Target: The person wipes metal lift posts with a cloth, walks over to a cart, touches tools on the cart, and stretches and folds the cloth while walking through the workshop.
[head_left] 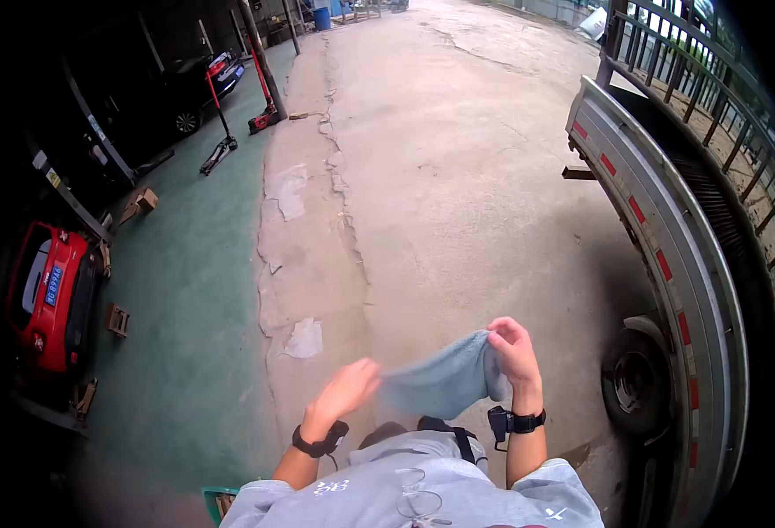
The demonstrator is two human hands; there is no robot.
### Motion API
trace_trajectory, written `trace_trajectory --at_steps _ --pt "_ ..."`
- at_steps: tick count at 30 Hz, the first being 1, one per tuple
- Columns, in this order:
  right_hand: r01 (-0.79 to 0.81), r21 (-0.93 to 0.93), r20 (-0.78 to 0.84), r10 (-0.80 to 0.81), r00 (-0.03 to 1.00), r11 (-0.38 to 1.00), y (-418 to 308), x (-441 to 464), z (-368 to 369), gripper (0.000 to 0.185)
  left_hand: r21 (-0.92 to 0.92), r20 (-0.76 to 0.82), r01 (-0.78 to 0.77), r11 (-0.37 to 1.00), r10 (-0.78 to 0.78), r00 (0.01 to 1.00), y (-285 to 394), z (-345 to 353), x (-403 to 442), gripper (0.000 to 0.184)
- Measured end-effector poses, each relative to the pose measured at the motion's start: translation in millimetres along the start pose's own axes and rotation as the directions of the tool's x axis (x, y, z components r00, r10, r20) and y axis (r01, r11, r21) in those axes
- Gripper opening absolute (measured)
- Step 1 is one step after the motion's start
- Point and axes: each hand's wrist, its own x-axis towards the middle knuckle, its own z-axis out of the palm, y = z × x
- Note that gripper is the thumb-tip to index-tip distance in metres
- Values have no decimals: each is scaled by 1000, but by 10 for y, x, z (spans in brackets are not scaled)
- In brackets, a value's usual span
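Note:
A grey-blue cloth (447, 378) hangs stretched between my two hands in front of my body. My left hand (345, 390) is at the cloth's left end, its fingers closed and slightly blurred. With fingers pinched, my right hand (512, 348) grips the upper right corner, and the cloth drapes down beside it. The left edge of the cloth is smeared by motion. Both wrists wear black straps with small devices.
On the right stands a truck with a silver side panel (669, 255) and a rear wheel (636, 383). A red car (53, 299) is in the garage at left, near a small wooden stool (117, 320) and a cardboard box (139, 204). Cracked concrete (458, 194) runs ahead.

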Motion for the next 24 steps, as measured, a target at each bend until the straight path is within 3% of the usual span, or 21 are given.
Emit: trace_trajectory --at_steps 2,4,7,11,14,16,18,21,24 --pt "-69 -111 126 83 989 991 -101 621 414 16 47 -118 148 988 -141 983 -308 -196 108 19" --pt "-101 -259 262 171 950 961 -136 1144 722 17 -78 -150 281 956 -290 945 -565 -335 184 17" --pt "29 -392 426 154 892 919 169 1799 1025 20 -142 -146 392 909 -411 900 -1048 -416 316 18" --pt "34 -522 416 220 883 852 780 2514 1219 22 -157 -133 443 883 -463 876 -1870 -490 704 18" --pt "-190 -573 180 348 920 797 978 3099 1442 24 -70 -117 388 919 -394 912 -2700 -807 1513 18" --pt "-172 -704 102 338 936 689 980 3401 1629 22 -100 -224 232 968 -249 942 -3027 -1137 1930 18" --pt "-94 -794 82 259 962 600 962 3820 1725 22 -164 -194 137 977 -168 967 -3013 -1749 2429 18" --pt "-14 -838 46 97 994 545 916 4371 1966 25 -52 -281 56 997 -69 957 -3339 -2085 2959 19" --pt "-26 -876 22 95 995 482 997 4867 2155 27 -38 -327 18 999 -30 945 -3627 -2418 3240 19"
